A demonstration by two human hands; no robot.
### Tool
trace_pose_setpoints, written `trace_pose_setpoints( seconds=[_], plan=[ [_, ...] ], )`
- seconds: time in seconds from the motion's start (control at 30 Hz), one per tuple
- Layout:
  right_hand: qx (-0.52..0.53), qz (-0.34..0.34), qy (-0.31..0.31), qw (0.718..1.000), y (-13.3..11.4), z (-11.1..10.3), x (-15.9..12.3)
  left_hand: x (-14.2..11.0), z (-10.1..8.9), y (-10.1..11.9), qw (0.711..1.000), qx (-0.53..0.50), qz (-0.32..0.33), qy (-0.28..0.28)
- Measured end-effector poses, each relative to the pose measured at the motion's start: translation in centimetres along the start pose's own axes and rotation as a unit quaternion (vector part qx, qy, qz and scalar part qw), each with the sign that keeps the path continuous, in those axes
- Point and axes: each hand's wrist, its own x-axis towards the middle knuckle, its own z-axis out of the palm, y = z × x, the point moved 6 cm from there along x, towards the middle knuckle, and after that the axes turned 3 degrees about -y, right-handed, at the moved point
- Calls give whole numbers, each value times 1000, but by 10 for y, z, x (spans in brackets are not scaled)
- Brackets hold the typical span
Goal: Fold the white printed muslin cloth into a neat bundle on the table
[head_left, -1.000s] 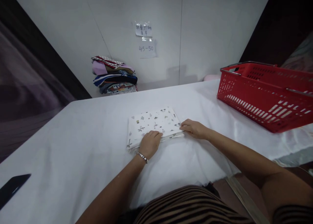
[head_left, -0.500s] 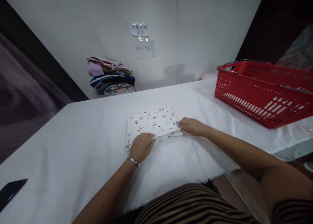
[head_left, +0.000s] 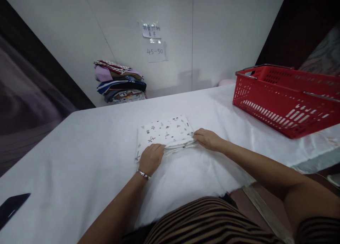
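Observation:
A folded white cloth point(head_left: 164, 133) with small dark prints lies on the white-covered table point(head_left: 79, 155). My left hand point(head_left: 151, 159) grips its near edge at the left, fingers curled over the layers. My right hand point(head_left: 208, 139) pinches the near right corner of the same cloth. The near edge looks slightly lifted and bunched between the two hands. A bracelet circles my left wrist.
A red plastic basket point(head_left: 287, 98) with metal handles stands at the right on the table. A stack of folded clothes point(head_left: 119, 82) rests against the back wall at the far left. A dark phone point(head_left: 12, 208) lies at the near left edge. Paper notes hang on the wall.
My left hand slid left along the cloth's near edge and curled onto it. The near edge has bunched up a little. The right hand stays at the corner.

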Motion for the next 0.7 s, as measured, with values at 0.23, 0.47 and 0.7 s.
trace_pose_setpoints(
  seconds=[0.23,0.47,0.7],
  plan=[
    [-15,-30,-47,998,-12,2,-4,-5,2,2,1000,-4,3,-15],
    [-59,-40,-46,996,-9,6,-1,-7,5,1,999,-26,-2,-28],
    [-86,-37,-18,995,5,-13,22,-7,8,1,999,-30,-10,-30]
  ],
)
